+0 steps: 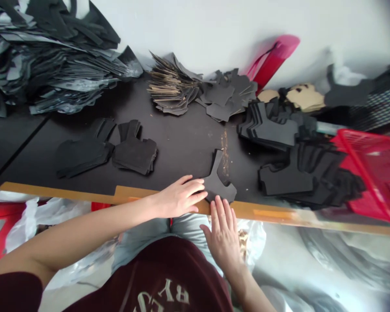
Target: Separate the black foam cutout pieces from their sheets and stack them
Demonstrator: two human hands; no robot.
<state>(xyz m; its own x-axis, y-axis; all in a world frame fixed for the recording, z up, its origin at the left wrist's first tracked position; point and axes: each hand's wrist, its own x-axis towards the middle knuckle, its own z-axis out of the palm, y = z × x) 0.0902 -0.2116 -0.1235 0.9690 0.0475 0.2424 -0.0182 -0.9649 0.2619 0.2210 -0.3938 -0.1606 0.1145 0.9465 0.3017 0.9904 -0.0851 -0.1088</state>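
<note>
A black T-shaped cut piece [218,181] lies flat near the front edge of the dark table [182,143]. My left hand [178,198] rests on the table edge with fingers stretched flat, its tips touching the piece's left side. My right hand [223,227] lies flat with fingers together, its tips touching the piece's lower edge. Neither hand grips anything.
Two small stacks of black pieces [134,151] sit to the left, and bigger stacks [289,177] to the right beside a red mesh basket [373,173]. A large grey-black heap [52,60] fills the back left, with fanned piles [172,86] against the white wall.
</note>
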